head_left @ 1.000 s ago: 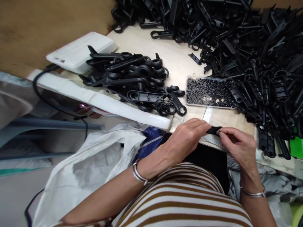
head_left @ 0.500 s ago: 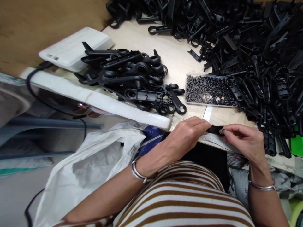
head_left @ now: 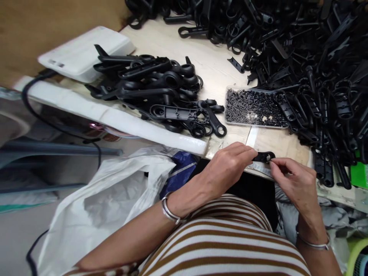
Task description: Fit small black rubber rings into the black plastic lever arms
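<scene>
My left hand (head_left: 230,163) is closed around the left end of a black plastic arm piece (head_left: 261,156) at the table's front edge. The piece's right end, with a ring-like opening, sticks out past the fingers. Thumb and index finger of my right hand (head_left: 297,180) are pinched together at that end; whatever is between them is too small to make out. Just behind the hands, a clear shallow tray (head_left: 257,125) holds a great many tiny black parts. Left of the tray lies a heap of similar black plastic arms (head_left: 169,82), one with its ribbed hollow side up.
A large pile of black plastic pieces (head_left: 301,42) covers the table's back and right. At the left stands a white box (head_left: 83,50) with a black cable. White foam edging (head_left: 138,124) lines the table, above a white plastic bag (head_left: 106,207). A green object (head_left: 359,175) sits far right.
My right hand has shifted slightly down and away from the piece's end, so more of its ring shows. The left hand has barely moved; the view has shifted slightly.
</scene>
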`<act>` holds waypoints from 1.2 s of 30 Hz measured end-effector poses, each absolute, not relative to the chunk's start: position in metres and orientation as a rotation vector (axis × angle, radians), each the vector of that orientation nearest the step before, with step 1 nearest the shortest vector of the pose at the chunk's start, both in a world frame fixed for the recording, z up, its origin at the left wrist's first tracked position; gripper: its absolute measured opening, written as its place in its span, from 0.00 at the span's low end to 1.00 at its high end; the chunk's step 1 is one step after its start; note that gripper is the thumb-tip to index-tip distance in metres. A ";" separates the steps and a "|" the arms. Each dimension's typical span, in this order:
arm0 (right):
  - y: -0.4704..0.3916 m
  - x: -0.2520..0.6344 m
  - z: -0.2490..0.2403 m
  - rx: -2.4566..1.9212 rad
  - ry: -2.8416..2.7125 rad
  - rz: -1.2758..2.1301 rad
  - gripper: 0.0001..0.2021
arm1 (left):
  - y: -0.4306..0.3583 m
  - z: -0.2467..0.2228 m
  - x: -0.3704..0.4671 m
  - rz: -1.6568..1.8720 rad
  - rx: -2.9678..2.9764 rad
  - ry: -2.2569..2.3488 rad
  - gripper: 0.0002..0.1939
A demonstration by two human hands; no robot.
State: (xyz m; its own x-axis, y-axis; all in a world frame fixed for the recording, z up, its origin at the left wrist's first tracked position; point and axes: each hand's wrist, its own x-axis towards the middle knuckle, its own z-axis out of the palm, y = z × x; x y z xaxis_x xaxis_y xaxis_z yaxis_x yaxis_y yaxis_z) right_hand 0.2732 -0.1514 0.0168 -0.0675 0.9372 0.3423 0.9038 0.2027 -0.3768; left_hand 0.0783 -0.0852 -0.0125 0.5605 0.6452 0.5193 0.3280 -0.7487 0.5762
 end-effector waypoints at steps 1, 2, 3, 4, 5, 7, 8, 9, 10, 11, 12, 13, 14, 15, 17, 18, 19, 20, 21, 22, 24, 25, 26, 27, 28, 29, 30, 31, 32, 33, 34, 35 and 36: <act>-0.151 0.271 0.017 -1.690 -1.999 0.040 0.04 | -0.086 -0.013 0.078 1.028 2.376 0.789 0.06; -0.150 0.269 0.017 -1.675 -2.022 -0.002 0.04 | -0.086 -0.013 0.078 1.023 2.370 0.787 0.06; -0.150 0.268 0.018 -1.665 -2.047 -0.039 0.04 | -0.086 -0.013 0.078 1.019 2.364 0.784 0.06; -0.149 0.267 0.019 -1.659 -2.074 -0.074 0.04 | -0.087 -0.014 0.078 1.018 2.358 0.780 0.06; -0.149 0.266 0.019 -1.661 -2.105 -0.104 0.04 | -0.087 -0.014 0.078 1.018 2.353 0.776 0.06; -0.149 0.263 0.021 -1.690 -2.173 -0.152 0.05 | -0.087 -0.014 0.078 1.018 2.350 0.767 0.06; -0.150 0.262 0.023 -1.714 -2.207 -0.173 0.06 | -0.087 -0.014 0.078 1.017 2.350 0.762 0.06; -0.150 0.260 0.024 -1.741 -2.242 -0.187 0.07 | -0.087 -0.015 0.078 1.016 2.350 0.758 0.06; -0.150 0.257 0.025 -1.767 -2.276 -0.193 0.08 | -0.087 -0.015 0.078 1.018 2.348 0.755 0.06; -0.151 0.254 0.027 -1.792 -2.306 -0.192 0.09 | -0.087 -0.015 0.078 1.018 2.345 0.754 0.06; -0.151 0.251 0.028 -1.822 -2.324 -0.189 0.10 | -0.087 -0.016 0.078 1.019 2.339 0.755 0.06; -0.151 0.248 0.029 -1.857 -2.331 -0.180 0.11 | -0.087 -0.016 0.078 1.016 2.334 0.756 0.06; -0.151 0.246 0.030 -1.894 -2.327 -0.167 0.12 | -0.087 -0.016 0.079 1.013 2.331 0.757 0.05; -0.151 0.244 0.031 -1.932 -2.310 -0.145 0.12 | -0.087 -0.016 0.079 1.011 2.328 0.759 0.05; -0.151 0.243 0.033 -1.984 -2.242 -0.061 0.11 | -0.087 -0.017 0.079 1.008 2.327 0.757 0.05; -0.150 0.244 0.034 -1.994 -2.201 0.006 0.10 | -0.087 -0.017 0.079 1.012 2.326 0.756 0.05; -0.150 0.246 0.036 -1.999 -2.158 0.085 0.09 | -0.087 -0.017 0.079 1.013 2.326 0.754 0.05; -0.150 0.249 0.037 -2.005 -2.113 0.165 0.09 | -0.087 -0.017 0.079 1.015 2.325 0.754 0.05; -0.149 0.251 0.038 -2.010 -2.071 0.234 0.08 | -0.087 -0.017 0.079 1.016 2.323 0.754 0.05; -0.149 0.253 0.039 -2.016 -2.039 0.288 0.09 | -0.087 -0.016 0.079 1.012 2.323 0.755 0.05; -0.148 0.256 0.041 -2.030 -2.000 0.358 0.09 | -0.088 -0.016 0.078 1.001 2.328 0.748 0.05; -0.148 0.256 0.041 -2.037 -1.990 0.377 0.09 | -0.088 -0.016 0.078 0.993 2.332 0.744 0.05; -0.147 0.256 0.042 -2.047 -1.988 0.391 0.09 | -0.088 -0.016 0.078 0.982 2.336 0.740 0.05; -0.147 0.255 0.042 -2.060 -1.992 0.399 0.09 | -0.088 -0.015 0.078 0.970 2.340 0.738 0.05; -0.147 0.254 0.042 -2.076 -2.001 0.393 0.09 | -0.088 -0.016 0.078 0.964 2.342 0.738 0.06; -0.147 0.252 0.042 -2.094 -2.013 0.368 0.09 | -0.088 -0.016 0.078 0.963 2.342 0.741 0.06; -0.146 0.251 0.042 -2.113 -2.029 0.329 0.09 | -0.087 -0.016 0.078 0.965 2.340 0.740 0.07; -0.146 0.250 0.042 -2.129 -2.048 0.283 0.09 | -0.087 -0.016 0.078 0.970 2.339 0.738 0.07; -0.146 0.248 0.042 -2.144 -2.070 0.233 0.08 | -0.087 -0.016 0.077 0.978 2.337 0.735 0.07; -0.146 0.247 0.041 -2.158 -2.093 0.185 0.08 | -0.087 -0.016 0.077 0.986 2.336 0.732 0.08; -0.145 0.247 0.042 -2.171 -2.117 0.148 0.08 | -0.087 -0.016 0.077 0.987 2.336 0.733 0.08; -0.145 0.246 0.042 -2.183 -2.140 0.122 0.08 | -0.087 -0.015 0.077 0.983 2.340 0.735 0.09; -0.144 0.245 0.042 -2.193 -2.164 0.107 0.08 | -0.087 -0.015 0.077 0.978 2.347 0.736 0.10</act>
